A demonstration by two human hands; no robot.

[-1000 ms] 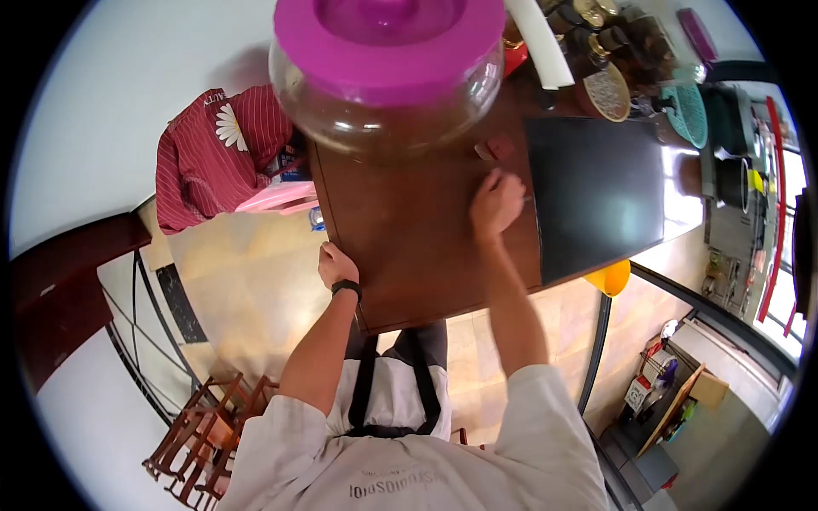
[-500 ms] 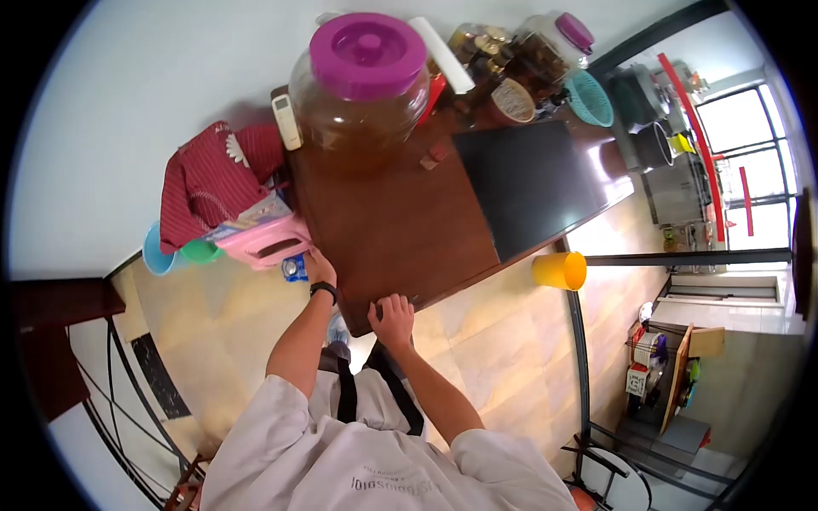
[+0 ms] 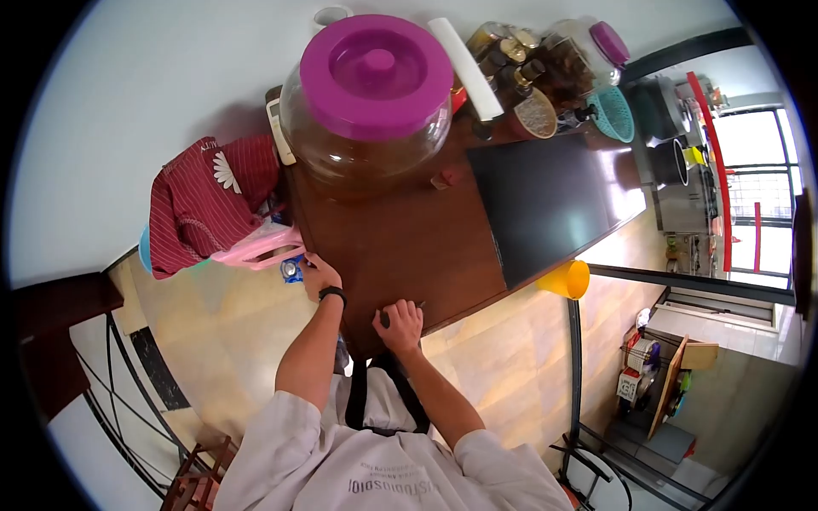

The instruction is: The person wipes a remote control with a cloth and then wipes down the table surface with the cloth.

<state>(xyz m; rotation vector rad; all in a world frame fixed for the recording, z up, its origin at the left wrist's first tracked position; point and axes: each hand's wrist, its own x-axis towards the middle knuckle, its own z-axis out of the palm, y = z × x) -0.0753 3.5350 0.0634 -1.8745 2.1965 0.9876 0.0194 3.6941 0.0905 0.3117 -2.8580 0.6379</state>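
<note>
Resting at the left edge of the brown tabletop, the left grip looks curled, but whether it clasps that edge I cannot tell. At the near edge, the right grip is closed around a small dark object, mostly hidden. Far on the tabletop stands a purple-lidded jar, a small red item near its right side; striped red cloth lies left.

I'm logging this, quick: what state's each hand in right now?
Left hand: curled at the edge of the table; grip unclear.
Right hand: closed around a small dark object.
</note>
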